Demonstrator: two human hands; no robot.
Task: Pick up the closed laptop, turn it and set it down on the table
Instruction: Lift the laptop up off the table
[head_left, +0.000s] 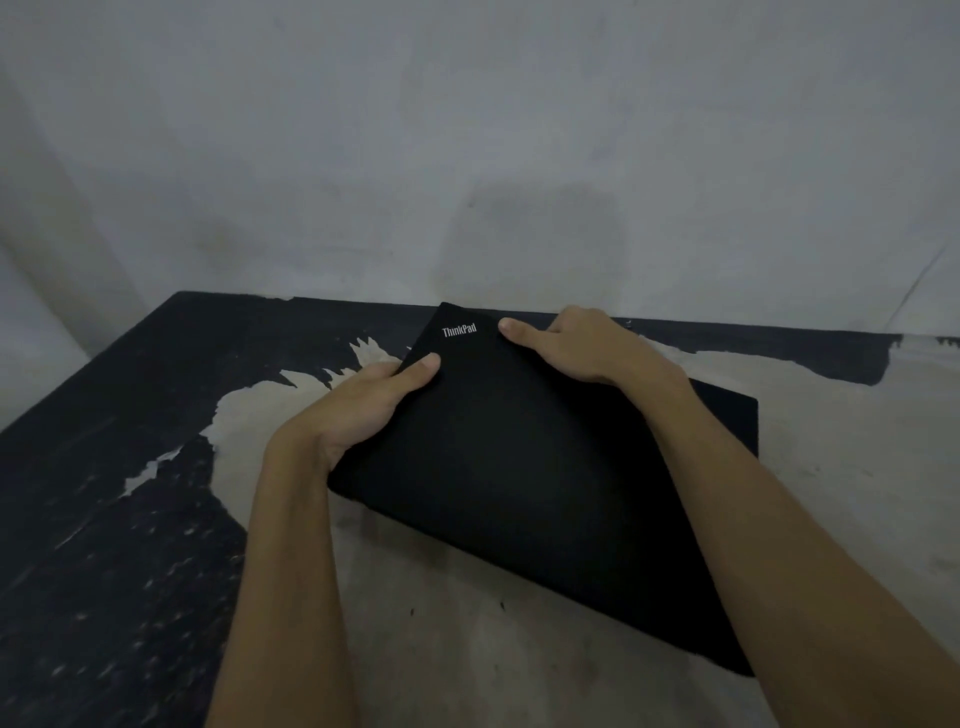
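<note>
A closed black laptop (530, 467) with a silver logo near its far corner sits skewed over the table (130, 493), one corner pointing at the wall. My left hand (374, 400) grips its left edge, thumb on the lid, fingers hidden beneath. My right hand (576, 348) holds the far right edge, thumb flat on the lid near the logo. My right forearm crosses over the lid and hides part of it. Whether the laptop rests on the table or is slightly raised cannot be told.
The table top is black with large worn pale patches (467, 649). A grey plaster wall (467, 156) stands right behind the table's far edge. The table's left edge runs diagonally at the left.
</note>
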